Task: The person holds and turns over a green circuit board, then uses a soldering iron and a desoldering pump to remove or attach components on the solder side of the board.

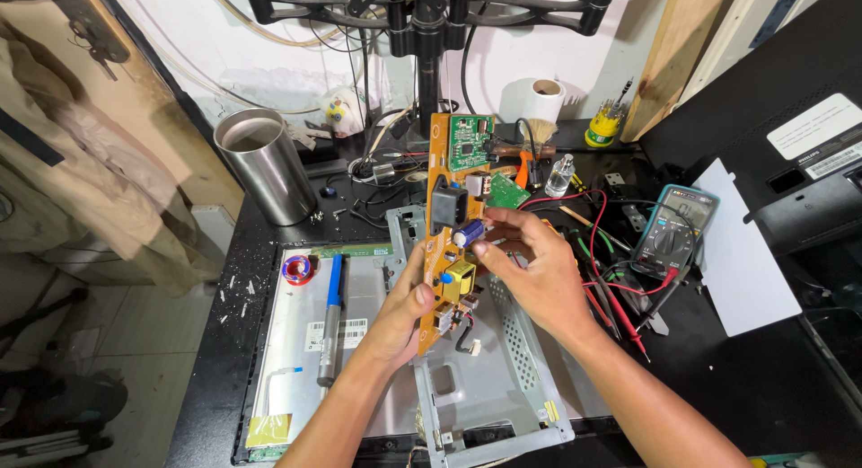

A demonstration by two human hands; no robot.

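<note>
Head view shows our left hand [404, 311] gripping the orange board [458, 225] by its lower edge, upright above the metal frame [503, 378]. Our right hand [530, 270] pinches a blue capacitor [469, 234] on the board. We judge this as inspecting parts. A multimeter [673, 230] lies right of the board; probing would need one hand free.

Two bare forearms, left hand [401, 313], right hand [537, 272], no sleeves.
</note>
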